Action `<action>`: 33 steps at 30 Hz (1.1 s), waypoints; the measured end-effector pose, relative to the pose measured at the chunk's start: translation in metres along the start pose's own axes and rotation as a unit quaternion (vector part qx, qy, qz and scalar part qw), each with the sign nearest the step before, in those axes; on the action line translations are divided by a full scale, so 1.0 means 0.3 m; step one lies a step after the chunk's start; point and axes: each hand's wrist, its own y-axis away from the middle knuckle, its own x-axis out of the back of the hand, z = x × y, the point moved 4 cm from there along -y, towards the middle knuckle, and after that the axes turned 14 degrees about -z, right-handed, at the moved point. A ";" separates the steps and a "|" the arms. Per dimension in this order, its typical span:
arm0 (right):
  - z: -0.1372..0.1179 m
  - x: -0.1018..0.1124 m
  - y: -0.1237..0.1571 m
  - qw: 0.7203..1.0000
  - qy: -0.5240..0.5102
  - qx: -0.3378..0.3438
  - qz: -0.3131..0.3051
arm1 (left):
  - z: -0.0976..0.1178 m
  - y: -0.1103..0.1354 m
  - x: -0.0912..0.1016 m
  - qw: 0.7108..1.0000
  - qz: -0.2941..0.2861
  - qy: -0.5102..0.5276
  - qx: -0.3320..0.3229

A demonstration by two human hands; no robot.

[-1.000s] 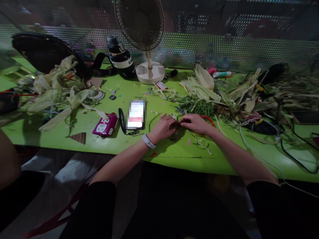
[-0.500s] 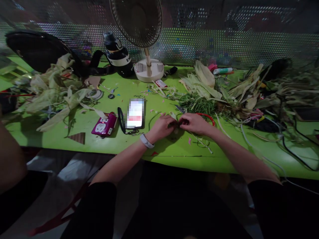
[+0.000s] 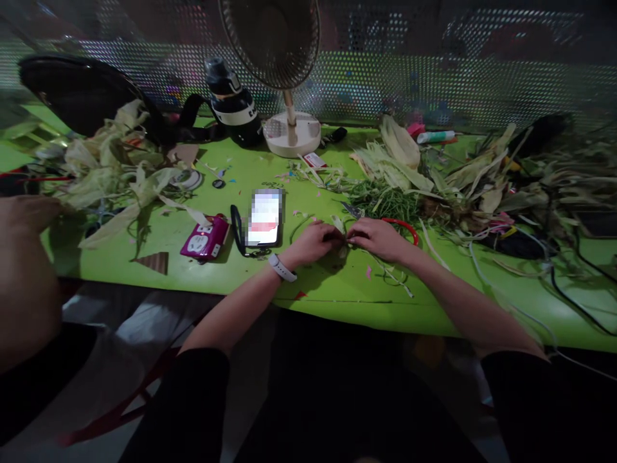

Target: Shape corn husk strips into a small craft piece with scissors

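My left hand and my right hand meet over the green table, fingertips close together. Both pinch a small pale piece of corn husk, whose ends stick out above and below the fingers. The fingers cover its middle. Just beyond my right hand lie scissors with a red handle, partly under green shreds. Thin husk strips lie below my right wrist. A lit phone with a strap rests left of my hands.
Husk piles lie at left, with more husks at right. A fan, a black bottle and a bag stand behind. A purple pack sits near the phone. Another person's hand is at far left. Cables run right.
The other person's hand has come into view over the table at far left. My hands stay together on the husk piece, with only slight finger movement. The view has shifted a little.
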 end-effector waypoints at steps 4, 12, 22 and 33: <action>0.000 0.000 0.002 1.000 -0.010 -0.001 0.006 | 0.006 -0.001 0.001 1.000 -0.012 -0.027 -0.003; 0.007 0.000 -0.001 1.000 -0.009 -0.011 0.005 | 0.027 0.010 0.002 0.999 -0.027 -0.043 -0.009; 0.015 -0.004 -0.005 1.000 0.010 -0.004 -0.003 | 0.025 -0.009 -0.018 0.997 -0.018 -0.060 0.041; 0.013 0.000 -0.001 1.000 -0.007 0.001 0.000 | 0.004 -0.010 0.013 0.992 -0.082 -0.083 -0.040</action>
